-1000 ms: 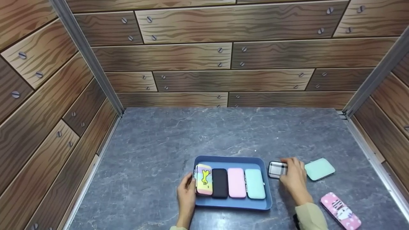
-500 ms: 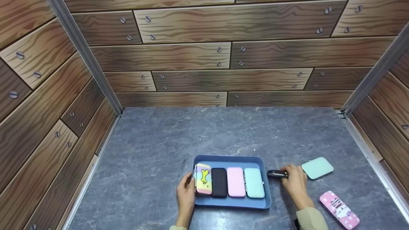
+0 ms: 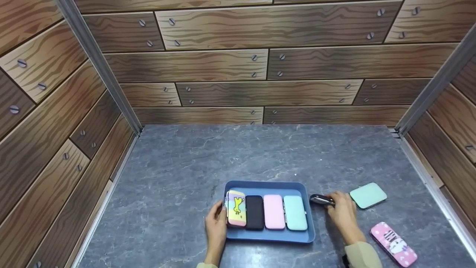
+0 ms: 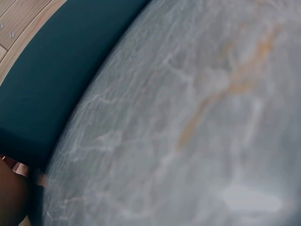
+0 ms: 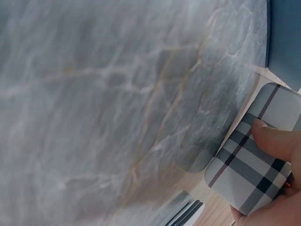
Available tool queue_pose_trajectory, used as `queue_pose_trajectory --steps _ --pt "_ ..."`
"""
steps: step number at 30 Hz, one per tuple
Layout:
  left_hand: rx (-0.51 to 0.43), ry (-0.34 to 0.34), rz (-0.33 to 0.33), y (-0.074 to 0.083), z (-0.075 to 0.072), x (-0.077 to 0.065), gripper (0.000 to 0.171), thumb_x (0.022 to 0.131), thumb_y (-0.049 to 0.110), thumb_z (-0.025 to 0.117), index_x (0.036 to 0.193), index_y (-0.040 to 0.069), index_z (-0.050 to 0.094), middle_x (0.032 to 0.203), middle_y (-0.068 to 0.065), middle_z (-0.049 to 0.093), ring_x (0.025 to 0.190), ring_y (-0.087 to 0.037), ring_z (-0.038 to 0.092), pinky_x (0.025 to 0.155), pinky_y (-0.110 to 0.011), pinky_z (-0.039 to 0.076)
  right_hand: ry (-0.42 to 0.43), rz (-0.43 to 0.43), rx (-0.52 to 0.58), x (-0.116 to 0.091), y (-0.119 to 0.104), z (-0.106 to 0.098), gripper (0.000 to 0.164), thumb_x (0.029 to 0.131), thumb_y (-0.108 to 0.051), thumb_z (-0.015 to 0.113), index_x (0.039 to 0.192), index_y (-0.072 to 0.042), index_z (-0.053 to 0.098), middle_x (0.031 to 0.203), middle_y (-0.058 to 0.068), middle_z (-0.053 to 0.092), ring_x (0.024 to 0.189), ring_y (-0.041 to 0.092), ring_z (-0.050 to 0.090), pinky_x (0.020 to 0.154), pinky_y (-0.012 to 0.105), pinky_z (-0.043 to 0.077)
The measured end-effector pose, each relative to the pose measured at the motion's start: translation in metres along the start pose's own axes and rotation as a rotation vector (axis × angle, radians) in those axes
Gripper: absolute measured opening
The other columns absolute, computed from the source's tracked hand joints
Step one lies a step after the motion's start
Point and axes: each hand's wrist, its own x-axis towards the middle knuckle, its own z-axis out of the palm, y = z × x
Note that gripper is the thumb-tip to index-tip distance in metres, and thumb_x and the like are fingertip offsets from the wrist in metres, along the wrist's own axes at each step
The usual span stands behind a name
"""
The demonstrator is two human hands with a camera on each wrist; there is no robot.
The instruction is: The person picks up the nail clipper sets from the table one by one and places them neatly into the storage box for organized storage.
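My right hand (image 3: 343,211) pinches a plaid case (image 5: 254,150) in white, grey and black, thumb on its patterned face in the right wrist view. In the head view the case is tipped up, showing its dark, shiny edge just right of the blue tray (image 3: 269,236). At the tray's left wall, my left hand (image 3: 216,225) grips the rim. Inside the tray lie, side by side, a yellow giraffe-print case (image 3: 236,208), a black case (image 3: 254,213), a pink case (image 3: 274,212) and a mint case (image 3: 296,213).
Beyond my right hand lies another mint case (image 3: 368,195) on the grey marbled table (image 3: 223,152). A pink cartoon-print case (image 3: 394,244) rests nearer the front, right of my sleeve. Wood-patterned walls (image 3: 215,67) enclose the back and sides.
The plaid case, flat under my right fingers a second ago, has been turned up so its edge faces the head camera. My left hand stays at the tray.
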Motion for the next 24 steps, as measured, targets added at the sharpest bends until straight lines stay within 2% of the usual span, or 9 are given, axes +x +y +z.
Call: queue_pose_trajectory --steps 8,15,18,24 --pt "0.004 -0.004 0.034 0.001 -0.001 -0.001 0.03 0.092 0.001 0.055 0.121 -0.008 0.057 0.119 -0.024 0.059 0.111 -0.031 0.056 0.095 -0.033 0.048 0.049 0.012 0.001 0.001 -0.008 -0.007 0.027 0.069 0.005 0.068 0.096 0.004 0.066 0.095 0.02 0.064 0.094 0.04 0.055 0.076 0.054 0.043" --pt "-0.001 -0.021 0.021 0.002 -0.002 0.0 0.03 0.092 -0.001 0.053 0.121 -0.009 0.056 0.118 -0.025 0.059 0.11 -0.032 0.057 0.093 -0.034 0.049 0.078 0.029 0.093 0.003 -0.023 -0.021 0.023 0.071 0.002 0.072 0.092 0.007 0.066 0.084 0.02 0.062 0.083 0.041 0.057 0.071 0.054 0.046" --pt "-0.017 -0.02 0.018 0.001 -0.002 0.0 0.031 0.092 0.0 0.054 0.122 -0.007 0.056 0.12 -0.024 0.059 0.112 -0.03 0.056 0.095 -0.031 0.048 0.059 0.082 0.119 0.005 -0.03 -0.026 0.022 0.074 -0.004 0.075 0.092 0.005 0.067 0.081 0.017 0.063 0.075 0.035 0.059 0.065 0.05 0.047" --pt "-0.023 -0.009 0.016 0.0 -0.002 -0.001 0.031 0.092 0.001 0.054 0.122 -0.006 0.056 0.121 -0.024 0.058 0.112 -0.03 0.056 0.095 -0.031 0.047 0.007 0.175 0.186 0.006 -0.041 -0.034 0.02 0.079 -0.013 0.074 0.093 -0.001 0.066 0.075 0.012 0.067 0.059 0.021 0.057 0.05 0.033 0.046"
